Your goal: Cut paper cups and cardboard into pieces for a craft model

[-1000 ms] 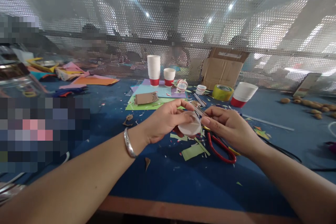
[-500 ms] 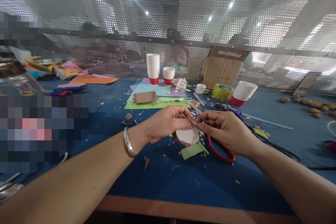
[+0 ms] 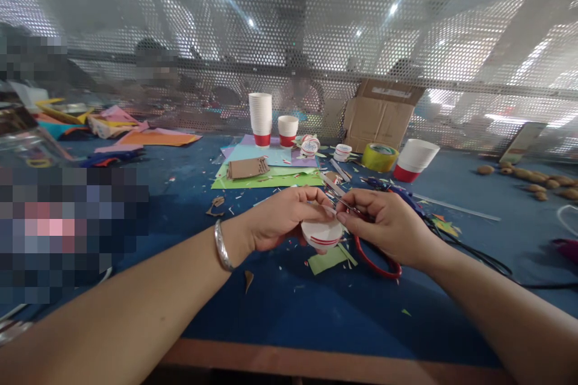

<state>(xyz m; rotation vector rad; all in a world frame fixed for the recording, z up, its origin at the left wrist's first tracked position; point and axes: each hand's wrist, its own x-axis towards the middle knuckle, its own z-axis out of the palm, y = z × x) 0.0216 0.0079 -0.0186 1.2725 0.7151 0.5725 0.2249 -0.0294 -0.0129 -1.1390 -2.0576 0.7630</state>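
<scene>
At the centre of the frame, the shallow white cup base (image 3: 322, 233) with red stripes sits above the desk (image 3: 271, 307), held by the left hand (image 3: 289, 216). The right hand (image 3: 379, 222) narrows its fingertips at the rim; I cannot tell whether it grips the red-handled scissors (image 3: 371, 267) there. The base looks cut down already, while a striped piece with green bits (image 3: 309, 145) and a smaller striped one (image 3: 342, 153) stand near upper centre; how much work is left cannot be told
</scene>
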